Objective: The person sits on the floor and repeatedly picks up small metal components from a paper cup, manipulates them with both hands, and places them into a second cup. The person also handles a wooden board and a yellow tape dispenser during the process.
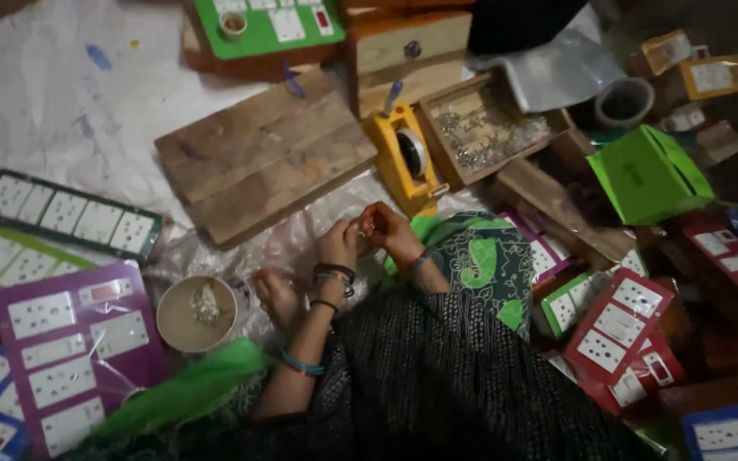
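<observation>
My left hand (pixel 339 243) and right hand (pixel 386 229) meet over the plastic sheet (pixel 249 248), fingers pinched on a tiny part (pixel 369 227) too small to identify. Finished switch boards (pixel 70 213) lie along the floor's left edge; loose hardware remains in the wooden tray (pixel 489 128).

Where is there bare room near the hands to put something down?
The wooden board is bare. So is the white sheet beyond the dark green panel. The right side is crowded with the red boards and green box. The hands, left hand and right hand, meet over crinkled plastic.
</observation>
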`<state>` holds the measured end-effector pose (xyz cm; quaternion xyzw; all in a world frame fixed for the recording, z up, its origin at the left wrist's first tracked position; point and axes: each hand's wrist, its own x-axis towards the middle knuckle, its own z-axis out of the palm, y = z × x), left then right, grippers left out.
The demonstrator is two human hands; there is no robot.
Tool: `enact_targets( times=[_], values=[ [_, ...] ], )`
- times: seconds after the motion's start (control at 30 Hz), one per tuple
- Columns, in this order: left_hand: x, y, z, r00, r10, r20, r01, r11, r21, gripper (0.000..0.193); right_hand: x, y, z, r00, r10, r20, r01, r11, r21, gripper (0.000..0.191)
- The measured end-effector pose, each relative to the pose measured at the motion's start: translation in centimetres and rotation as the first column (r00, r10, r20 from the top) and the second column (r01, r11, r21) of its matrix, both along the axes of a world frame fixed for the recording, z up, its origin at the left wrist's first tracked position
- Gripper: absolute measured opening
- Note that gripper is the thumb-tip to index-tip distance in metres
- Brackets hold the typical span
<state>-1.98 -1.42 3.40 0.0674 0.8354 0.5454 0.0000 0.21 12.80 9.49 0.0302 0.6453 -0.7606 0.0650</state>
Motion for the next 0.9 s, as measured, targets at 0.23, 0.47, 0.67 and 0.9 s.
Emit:
enact_targets(
  times=[0.23, 0.47, 0.67, 0.9],
  values=[
    [-0.7, -0.5, 0.6, 0.997, 0.042, -0.058, -0.043, 0.999, -0.012, 0.027, -0.4, -0.4, -1.0, 0.979, 0.159, -0.131, -0.07, 0.854, 0.516, 0.027],
    [-0.6, -0.7, 1.1, 0.998, 0.003, -0.058, -0.005, 0.999, -0.036, 0.027, -0.7, -0.5, -2.0, 0.959, 0.165, -0.231, -0.014, 0.84, 0.543, 0.033],
    [-0.6, -0.9, 1.2, 0.996, 0.021, -0.082, -0.025, 0.998, -0.056, 0.024, -0.7, -0.7, -2.2, 0.985, 0.035, -0.171, 0.005, 0.973, 0.229, 0.02],
    [-0.4, -1.2, 1.5, 0.999, 0.019, -0.043, -0.021, 0.999, -0.041, 0.027, -0.4, -1.0, -1.2, 0.979, 0.139, -0.149, -0.042, 0.852, 0.522, 0.025]
  ],
)
